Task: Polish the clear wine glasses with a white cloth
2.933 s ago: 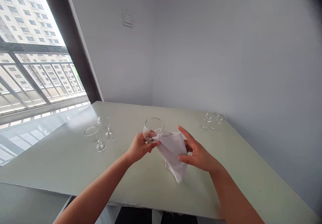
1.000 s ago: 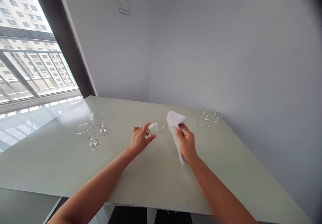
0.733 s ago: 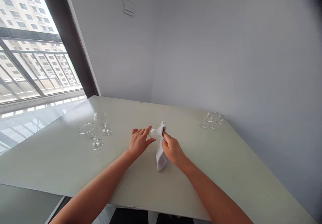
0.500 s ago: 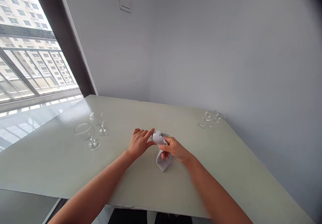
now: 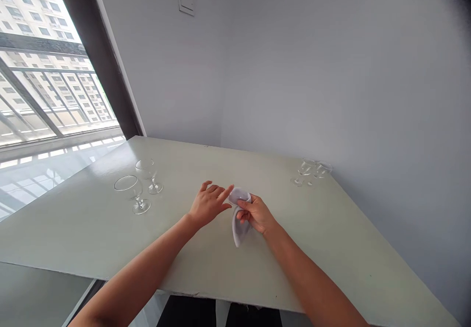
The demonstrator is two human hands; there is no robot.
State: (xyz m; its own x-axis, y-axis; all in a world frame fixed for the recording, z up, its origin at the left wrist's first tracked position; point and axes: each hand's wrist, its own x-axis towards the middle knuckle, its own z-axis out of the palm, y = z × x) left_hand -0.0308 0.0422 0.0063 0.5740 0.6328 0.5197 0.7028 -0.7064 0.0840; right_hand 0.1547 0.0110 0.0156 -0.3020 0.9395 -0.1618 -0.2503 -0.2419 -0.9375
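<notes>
Our glass [image 5: 238, 195] is tipped sideways between us, long axis roughly left to right, mouth toward our right hand [image 5: 256, 214], which pinches the cloth [image 5: 238, 231] at the bowl. Our half-open left hand [image 5: 208, 205] loosely holds the stem end.

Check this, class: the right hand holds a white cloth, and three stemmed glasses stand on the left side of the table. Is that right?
The count is wrong: the head view shows two stemmed glasses on the left side of the table. The right hand does hold a white cloth.
</notes>
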